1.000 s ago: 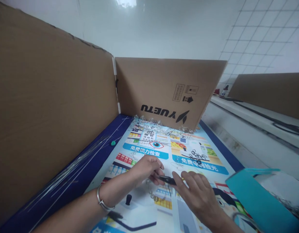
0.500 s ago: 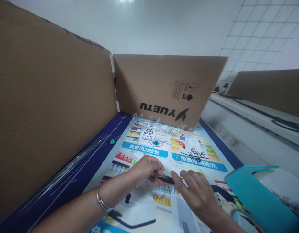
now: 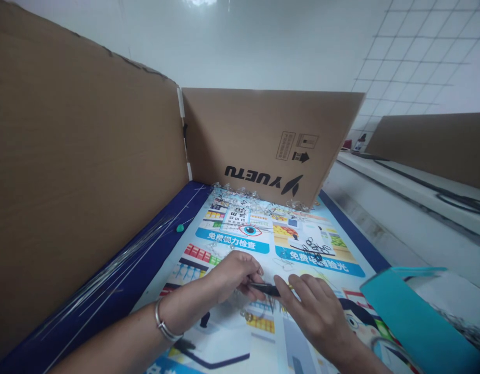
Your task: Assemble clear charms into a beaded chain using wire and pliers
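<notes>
My right hand [image 3: 316,306] is closed around dark pliers [image 3: 266,289] with a hint of yellow at the handle. The tool's tip points left and meets the fingers of my left hand [image 3: 240,275]. Those left fingers are pinched together on something too small to make out. Just below them, a clear beaded wire piece [image 3: 246,315] shows above the printed mat [image 3: 228,332]. Thin wire ends hang under the pliers.
Clear beaded wire pieces [image 3: 263,203] lie along the back cardboard panel [image 3: 243,130]. Black rings [image 3: 314,250] sit right of centre. Long thin wires [image 3: 119,265] run along the left. A teal box [image 3: 415,317] with wire bits stands at right. A green lump [image 3: 180,228] lies left.
The whole view has shifted slightly since the first frame. Both hands keep nearly the same pose, the pliers still at my left fingers.
</notes>
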### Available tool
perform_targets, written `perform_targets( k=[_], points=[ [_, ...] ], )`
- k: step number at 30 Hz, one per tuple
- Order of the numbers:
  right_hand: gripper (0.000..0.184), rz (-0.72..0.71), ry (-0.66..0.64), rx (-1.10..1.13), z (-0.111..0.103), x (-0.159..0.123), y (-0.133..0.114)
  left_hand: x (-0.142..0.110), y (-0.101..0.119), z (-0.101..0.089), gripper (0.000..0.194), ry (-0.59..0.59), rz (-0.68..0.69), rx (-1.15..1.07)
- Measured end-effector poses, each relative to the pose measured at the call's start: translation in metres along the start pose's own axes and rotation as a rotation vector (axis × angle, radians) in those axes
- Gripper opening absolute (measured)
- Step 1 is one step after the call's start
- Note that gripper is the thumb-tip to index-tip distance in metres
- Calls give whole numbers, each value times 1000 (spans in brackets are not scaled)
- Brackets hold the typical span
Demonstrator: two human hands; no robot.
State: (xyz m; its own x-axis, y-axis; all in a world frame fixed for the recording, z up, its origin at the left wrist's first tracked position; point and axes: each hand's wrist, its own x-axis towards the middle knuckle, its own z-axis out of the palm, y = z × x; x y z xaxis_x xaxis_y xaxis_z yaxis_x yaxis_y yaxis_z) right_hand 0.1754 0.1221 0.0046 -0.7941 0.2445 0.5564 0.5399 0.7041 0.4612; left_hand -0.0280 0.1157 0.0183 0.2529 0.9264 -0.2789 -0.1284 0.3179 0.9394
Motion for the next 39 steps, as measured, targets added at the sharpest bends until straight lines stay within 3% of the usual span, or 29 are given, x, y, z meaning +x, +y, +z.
perform_targets(
  k=[9,22,29,33,35,39],
  points=[
    [22,34,-13,45,-1,5,-3,2,0,-2,27,33,125,150],
    [24,145,-52,133,-1,6,-11,-5,5,-6,29,54,414,765],
    [24,191,-9,226,4,7,-13,-10,15,-6,29,21,428,827],
    [18,256,29,377,16,2,-18,-9,27,-23,27,44,365,750],
    [18,297,42,465,23,-4,-20,-7,32,-38,26,47,350,815],
    [20,418,93,587,34,-11,-18,-1,33,-65,19,-84,400,1027]
  ],
)
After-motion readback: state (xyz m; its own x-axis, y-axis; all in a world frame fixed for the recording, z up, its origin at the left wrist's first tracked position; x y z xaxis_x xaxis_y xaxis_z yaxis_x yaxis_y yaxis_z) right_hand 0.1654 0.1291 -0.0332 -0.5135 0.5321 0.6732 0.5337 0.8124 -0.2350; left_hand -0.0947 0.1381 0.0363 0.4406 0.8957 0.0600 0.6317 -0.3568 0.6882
